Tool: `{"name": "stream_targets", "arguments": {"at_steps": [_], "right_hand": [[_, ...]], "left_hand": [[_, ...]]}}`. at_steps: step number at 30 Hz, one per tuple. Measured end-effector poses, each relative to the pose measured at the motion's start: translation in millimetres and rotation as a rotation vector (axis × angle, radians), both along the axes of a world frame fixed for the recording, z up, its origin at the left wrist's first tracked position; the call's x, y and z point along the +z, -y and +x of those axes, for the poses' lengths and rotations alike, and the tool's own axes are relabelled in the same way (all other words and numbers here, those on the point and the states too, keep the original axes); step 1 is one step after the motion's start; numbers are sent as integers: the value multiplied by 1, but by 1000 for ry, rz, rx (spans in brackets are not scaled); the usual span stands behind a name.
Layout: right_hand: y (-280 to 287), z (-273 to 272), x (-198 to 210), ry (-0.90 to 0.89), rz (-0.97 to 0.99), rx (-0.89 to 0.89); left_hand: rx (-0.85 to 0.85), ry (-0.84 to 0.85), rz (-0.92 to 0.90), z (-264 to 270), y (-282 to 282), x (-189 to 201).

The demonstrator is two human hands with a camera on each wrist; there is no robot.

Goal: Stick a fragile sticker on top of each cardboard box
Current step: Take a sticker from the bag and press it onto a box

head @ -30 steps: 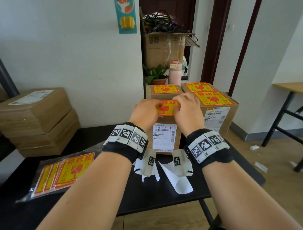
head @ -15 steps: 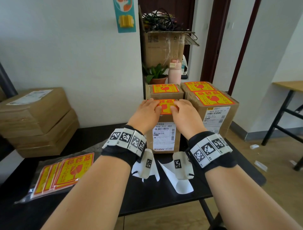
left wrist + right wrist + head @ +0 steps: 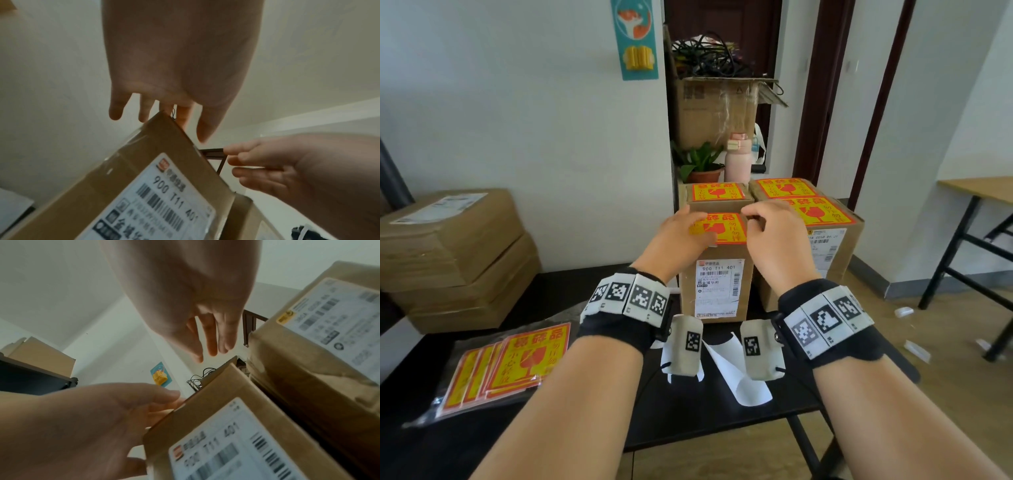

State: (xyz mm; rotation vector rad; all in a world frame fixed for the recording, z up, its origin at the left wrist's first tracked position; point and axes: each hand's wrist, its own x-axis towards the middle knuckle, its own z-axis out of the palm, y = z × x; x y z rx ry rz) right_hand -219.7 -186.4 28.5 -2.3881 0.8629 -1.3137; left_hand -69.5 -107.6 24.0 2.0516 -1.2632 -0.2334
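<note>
Smoothing the newest fragile sticker (image 3: pixel 719 228) onto the front cardboard box (image 3: pixel 717 284), I have my left hand (image 3: pixel 681 236) flat on the sticker's left part, fingers straight and holding nothing. My right hand (image 3: pixel 774 233) hovers just above the box's right edge with fingers loosely curled and nothing in its grip.

By my reckoning the task is nearly done for the boxes in front of me: the small box behind (image 3: pixel 717 197) and the large box on the right (image 3: pixel 822 240) carry stickers on top, the large one showing two. This front sticker lies on the lid; only a last press may be left. The brown boxes stacked at the left (image 3: pixel 448 253) show no red sticker, and I cannot tell whether they count. Spare stickers (image 3: pixel 517 363) lie in a clear sleeve on the bench (image 3: pixel 551 428), with peeled backing paper (image 3: pixel 739 380) nearby.

The front box's shipping label (image 3: pixel 719 281) reads "900 T11 401" above a barcode; the stickers bear Chinese characters and a broken-glass symbol.
</note>
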Motion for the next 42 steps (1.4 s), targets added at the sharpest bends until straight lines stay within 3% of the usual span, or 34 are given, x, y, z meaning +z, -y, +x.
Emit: {"name": "stream_targets", "arguments": {"at_steps": [6, 11, 21, 24, 29, 33, 42], "right_hand": [[16, -11, 2, -112, -12, -153], [21, -17, -6, -194, 73, -109], [29, -21, -10, -133, 64, -58], [30, -19, -9, -131, 19, -61], [19, -10, -5, -438, -225, -18], [11, -6, -8, -592, -255, -8], [4, -6, -17, -483, -248, 82]], "left_hand": [[33, 128, 34, -4, -2, -3], [33, 173, 62, -18, 6, -3], [72, 151, 45, -29, 19, -15], [87, 222, 83, -28, 16, -13], [42, 435, 146, -29, 10, -10], [-17, 447, 175, -26, 4, -8], [-71, 363, 114, -25, 1, -5]]}}
